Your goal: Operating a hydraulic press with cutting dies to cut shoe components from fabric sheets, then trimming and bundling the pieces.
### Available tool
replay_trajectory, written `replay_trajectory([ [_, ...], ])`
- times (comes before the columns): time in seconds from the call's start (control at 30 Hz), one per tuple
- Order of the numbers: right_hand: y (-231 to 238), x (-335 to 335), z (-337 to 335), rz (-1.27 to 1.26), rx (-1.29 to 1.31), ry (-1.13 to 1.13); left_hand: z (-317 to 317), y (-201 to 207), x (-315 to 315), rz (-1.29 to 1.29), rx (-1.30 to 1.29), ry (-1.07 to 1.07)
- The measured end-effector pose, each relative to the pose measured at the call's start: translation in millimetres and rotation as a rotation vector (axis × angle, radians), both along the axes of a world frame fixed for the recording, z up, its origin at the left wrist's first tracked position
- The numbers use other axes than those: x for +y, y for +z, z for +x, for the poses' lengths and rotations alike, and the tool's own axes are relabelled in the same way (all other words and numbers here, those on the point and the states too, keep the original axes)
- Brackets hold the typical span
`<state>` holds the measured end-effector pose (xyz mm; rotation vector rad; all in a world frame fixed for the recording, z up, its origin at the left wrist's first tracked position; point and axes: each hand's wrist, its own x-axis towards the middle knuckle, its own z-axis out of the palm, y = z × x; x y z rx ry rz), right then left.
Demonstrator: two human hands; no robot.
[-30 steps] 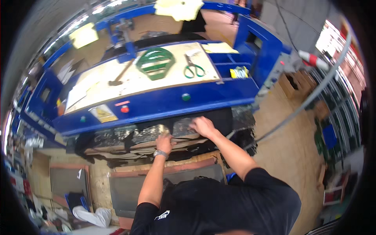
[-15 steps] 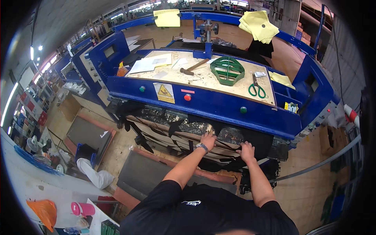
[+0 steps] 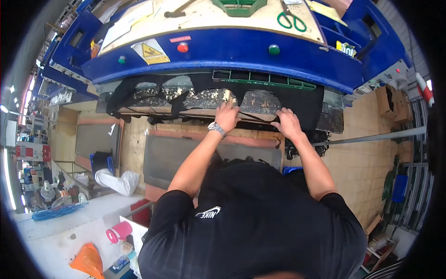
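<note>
Both my hands work at the front edge of the worn, flaking cutting board (image 3: 209, 98) under the blue press. A narrow black strip (image 3: 255, 117) of sheet material runs between them along that edge. My left hand (image 3: 226, 118), with a metal watch at its wrist, has its fingers bent around the strip's left end. At the other end my right hand (image 3: 289, 124) closes on it with thumb and fingers; the fingertips are partly hidden. Black cut sheet (image 3: 302, 100) covers parts of the board. Behind my hands, a long green cutting die (image 3: 265, 81) lies on the sheet.
Above, the blue press beam (image 3: 223, 56) carries red and green buttons. Its wooden top (image 3: 213, 23) holds a hammer (image 3: 179, 10), green-handled scissors (image 3: 291, 21) and another green die (image 3: 239, 7). A dark mat (image 3: 172, 156) lies below the board; a metal bar (image 3: 371, 136) extends at right.
My view has tilted down and come closer to the board. The green die under the beam now shows. My hands remain at the board's front edge, the strip between them.
</note>
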<state>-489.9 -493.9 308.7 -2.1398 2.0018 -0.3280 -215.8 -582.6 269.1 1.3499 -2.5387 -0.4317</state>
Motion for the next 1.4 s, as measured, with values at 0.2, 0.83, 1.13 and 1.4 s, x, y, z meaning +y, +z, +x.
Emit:
replay_trajectory([
  [0.2, 18, -81, -27, -0.038, -0.162, 0.058, 25, 14, -51, 0.376, 0.547, 0.117],
  [0.83, 14, -120, -96, 0.108, -0.238, 0.146, 15, -6, -119, 0.385, 0.097, 0.594],
  [1.13, -6, -113, -93, 0.061, -0.318, 0.152, 186, 70, -50, 0.504, 0.31, 0.821],
  [1.4, 0, -137, -50, 0.084, -0.067, 0.205, 141, 237, -19, 0.264, 0.36, 0.658],
])
